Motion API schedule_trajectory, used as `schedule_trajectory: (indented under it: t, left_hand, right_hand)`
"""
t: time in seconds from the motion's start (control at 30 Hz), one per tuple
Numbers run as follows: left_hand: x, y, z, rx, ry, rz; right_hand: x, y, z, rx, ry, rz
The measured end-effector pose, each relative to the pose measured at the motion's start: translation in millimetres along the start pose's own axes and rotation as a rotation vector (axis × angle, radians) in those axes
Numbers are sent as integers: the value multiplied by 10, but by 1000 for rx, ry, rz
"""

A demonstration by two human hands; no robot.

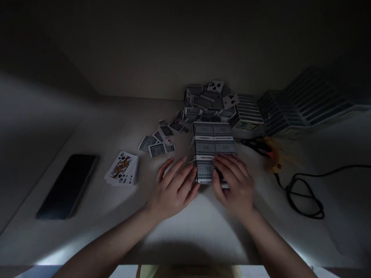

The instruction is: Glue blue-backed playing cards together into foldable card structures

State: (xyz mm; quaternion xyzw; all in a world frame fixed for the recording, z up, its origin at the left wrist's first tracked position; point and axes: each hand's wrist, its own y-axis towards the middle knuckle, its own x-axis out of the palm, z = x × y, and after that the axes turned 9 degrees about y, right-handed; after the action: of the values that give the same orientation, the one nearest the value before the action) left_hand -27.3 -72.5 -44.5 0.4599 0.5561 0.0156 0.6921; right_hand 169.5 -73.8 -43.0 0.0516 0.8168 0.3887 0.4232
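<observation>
Card block (213, 144), one: seen on the bench (179, 239), in front of the person, made up of patterned card backs set in rows two across. Its near end is flanked by both hands.

Left hand (171, 189): placed at the block's near left edge, fingers spread slightly apart and bent, the nearest brought against or just beside that edge.

Right hand (233, 183): laid over the block's near right corner, fingers close together on top, thumb held apart; whether anything is gripped cannot be told.

Loose cards (158, 150): scattered beyond the left hand, mostly backs shown.

Card heap (205, 100): jumbled just behind the block, two club cards turned face up on top.

Fanned card stack (121, 168): set to the left, topped by a queen.

Phone (66, 187): laid at far left, dark screen upward.

Ribbed stacks (307, 102): ranged at the back right, dimly lit.

Yellow tool (275, 154): blurred, placed right of the block, black cord (311, 214) looped nearby.
</observation>
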Motion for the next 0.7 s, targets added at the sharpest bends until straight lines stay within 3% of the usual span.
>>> schedule_trajectory:
  t: [0.3,0.7]
  left_hand:
    - [-39,39,27,15,16,6]
    - [-88,42,53,51,69,-72]
  right_hand:
    - [6,3,4,-6,-2,0]
    - [3,4,-33,0,-28,-27]
